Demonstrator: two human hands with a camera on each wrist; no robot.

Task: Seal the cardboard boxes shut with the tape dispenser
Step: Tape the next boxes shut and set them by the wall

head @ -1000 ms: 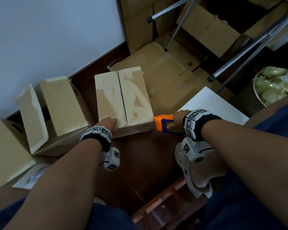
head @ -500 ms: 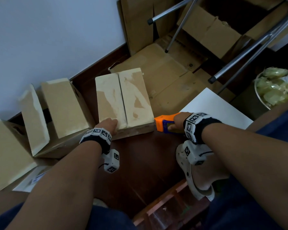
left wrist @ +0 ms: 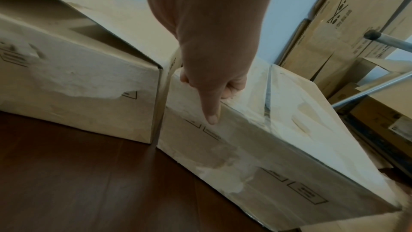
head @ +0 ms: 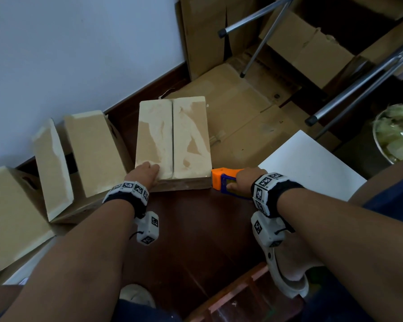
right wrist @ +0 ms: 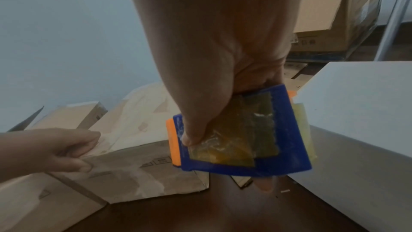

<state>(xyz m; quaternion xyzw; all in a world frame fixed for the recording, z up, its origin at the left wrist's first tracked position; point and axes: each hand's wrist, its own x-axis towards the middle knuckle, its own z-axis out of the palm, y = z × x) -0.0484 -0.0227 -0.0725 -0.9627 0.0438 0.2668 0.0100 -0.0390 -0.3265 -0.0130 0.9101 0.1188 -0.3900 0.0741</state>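
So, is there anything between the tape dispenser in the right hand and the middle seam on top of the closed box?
Nothing visible blocks it. The tape dispenser, gripped by the right hand, sits just off the closed box's near right corner. The seam is bare; the left hand rests left of it.

The scene is viewed from above and behind both forearms by the head camera. The closed cardboard box [head: 172,140] is seen close-up, low along each hand, in both wrist views.
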